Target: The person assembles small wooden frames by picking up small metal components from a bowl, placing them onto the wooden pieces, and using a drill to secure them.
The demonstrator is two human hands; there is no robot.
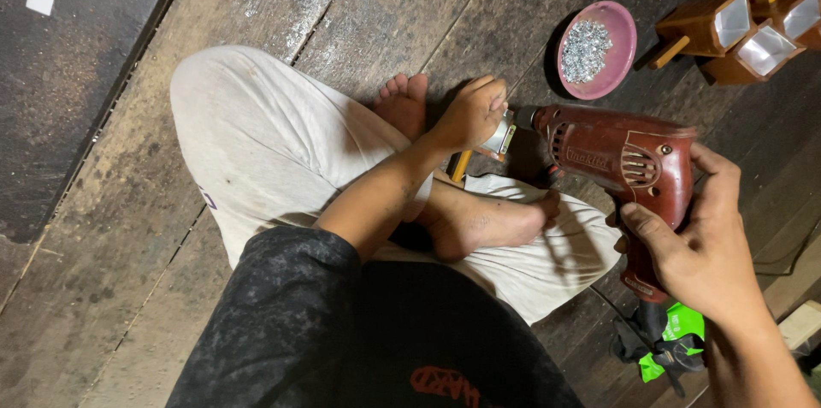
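My right hand grips drill, left hand clenched on its chuck; pink dish just beyond, open floor left.

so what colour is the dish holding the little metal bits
Pink; the round dish shows best in the head view, upper right.

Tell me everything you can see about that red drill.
The drill is a dark red, worn, pistol-shaped power tool with vent slots and a metal chuck. It lies roughly level above the person's crossed legs, nose pointing left. The right hand wraps its handle; the left hand grips a small piece held at the chuck.
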